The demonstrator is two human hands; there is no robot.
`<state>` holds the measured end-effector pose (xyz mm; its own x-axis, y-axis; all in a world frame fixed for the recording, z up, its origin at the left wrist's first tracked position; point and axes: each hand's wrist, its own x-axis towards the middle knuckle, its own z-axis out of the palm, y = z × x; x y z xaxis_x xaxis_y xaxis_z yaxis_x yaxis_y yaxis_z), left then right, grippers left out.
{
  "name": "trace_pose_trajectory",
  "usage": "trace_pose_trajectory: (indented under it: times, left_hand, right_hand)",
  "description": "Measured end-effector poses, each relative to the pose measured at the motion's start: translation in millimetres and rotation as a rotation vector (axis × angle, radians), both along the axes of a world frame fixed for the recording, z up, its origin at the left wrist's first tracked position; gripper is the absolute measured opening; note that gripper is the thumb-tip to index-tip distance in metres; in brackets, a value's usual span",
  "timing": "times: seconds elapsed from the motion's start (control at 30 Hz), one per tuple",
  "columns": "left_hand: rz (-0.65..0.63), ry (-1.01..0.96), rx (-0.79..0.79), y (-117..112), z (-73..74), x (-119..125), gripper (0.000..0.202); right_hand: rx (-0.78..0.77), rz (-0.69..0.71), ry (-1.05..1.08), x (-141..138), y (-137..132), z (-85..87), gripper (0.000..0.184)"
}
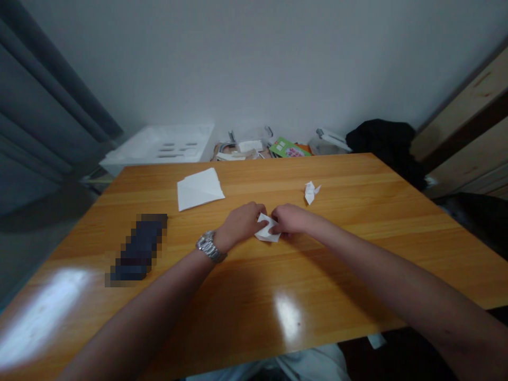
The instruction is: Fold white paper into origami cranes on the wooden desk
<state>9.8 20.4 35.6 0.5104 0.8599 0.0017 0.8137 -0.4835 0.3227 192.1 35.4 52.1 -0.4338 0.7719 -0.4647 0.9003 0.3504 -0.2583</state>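
Both hands meet over a small folded piece of white paper [269,235] near the middle of the wooden table. My left hand [243,225], with a metal-banded watch [210,246] on its wrist, grips the paper's left side, thumb on top. From the other side my right hand [291,219] pinches the right part, its thumb pressed on the paper's face. The fingertips behind the paper are partly hidden. Beyond my right hand lies a small folded white paper figure [310,192]. A stack of white paper sheets [199,189] rests to the far left of my hands.
A dark, pixelated flat object [138,248] lies on the left of the table [238,317]. Past the far edge are a white foam tray [166,145], a green booklet [288,148] and other clutter. Black cloth [381,143] is heaped at the back right. A grey curtain [43,106] hangs at left.
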Motion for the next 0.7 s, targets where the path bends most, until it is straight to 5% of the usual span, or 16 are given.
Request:
trace_pose_trajectory:
  times: [0.7]
  left_hand:
    - [0.127, 0.13, -0.075, -16.0, 8.3, -7.7, 0.026]
  right_hand:
    - [0.119, 0.027, 0.033, 2.4, -8.2, 10.3, 0.03]
